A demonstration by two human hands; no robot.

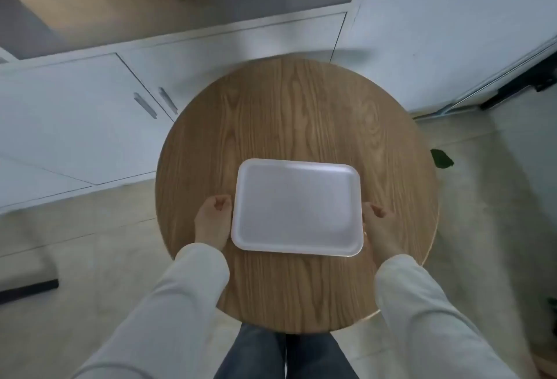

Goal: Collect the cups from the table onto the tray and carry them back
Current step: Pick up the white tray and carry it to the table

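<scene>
White cabinet doors with two metal bar handles [156, 102] are standing at about ten o'clock from the round wood-grain table [297, 107], which is filling the middle of the view. At the table's eight o'clock, the left hand [212, 222] is lying on the wood just beside the left short edge of the white rectangular plastic tray [297, 207]; its fingers [221, 202] are curling inward toward the palm, loosely bunched, and whether they are touching the tray's rim cannot be told. The tray is lying flat toward the six o'clock side of the tabletop, with nothing on it. At the table's four o'clock, the right hand [378, 226] is resting against the tray's right short edge, its fingers bent and partly hidden behind the rim, so their grip cannot be told. Both arms are wearing pale sleeves [422, 303]. Farther right, at three o'clock beyond the table's edge, a dark green leaf [441, 159] is showing above the pale floor.
</scene>
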